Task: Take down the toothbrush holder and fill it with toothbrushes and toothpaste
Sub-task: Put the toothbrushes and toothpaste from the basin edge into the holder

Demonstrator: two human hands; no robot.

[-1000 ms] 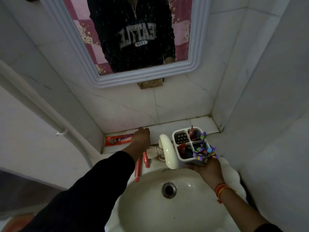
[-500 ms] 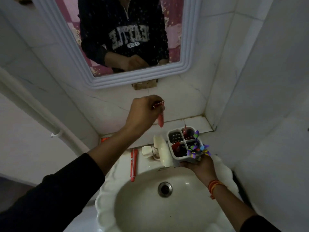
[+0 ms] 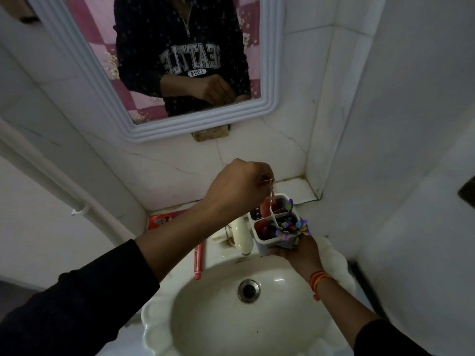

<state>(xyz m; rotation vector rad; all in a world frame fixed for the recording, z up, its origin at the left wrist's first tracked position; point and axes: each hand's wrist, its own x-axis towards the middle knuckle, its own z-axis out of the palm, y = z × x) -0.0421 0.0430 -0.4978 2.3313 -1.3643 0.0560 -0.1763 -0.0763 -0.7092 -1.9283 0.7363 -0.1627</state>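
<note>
My right hand [image 3: 298, 249] grips a white toothbrush holder [image 3: 276, 242] from below, above the back right rim of the sink. The holder has several compartments with dark and red items inside, plus a purple and yellow decoration [image 3: 290, 226] on its front right. My left hand [image 3: 239, 187] pinches the top of a red toothbrush [image 3: 266, 205] that hangs straight down, its lower end in the holder's back left compartment. A second red toothbrush [image 3: 198, 258] lies on the sink rim to the left. A red toothpaste box [image 3: 164, 219] lies on the ledge behind, partly hidden by my left forearm.
A white sink [image 3: 246, 325] with a metal drain [image 3: 248, 290] is below my hands. A white tap [image 3: 241, 236] stands just left of the holder. A mirror [image 3: 164, 60] hangs above. Tiled walls close in on the right, and a white pipe [image 3: 51, 173] runs down the left wall.
My left hand picked a red toothbrush up from the sink's back rim by the tap, raised it, and has lowered its end into the holder. The holder in my right hand stayed near the tap.
</note>
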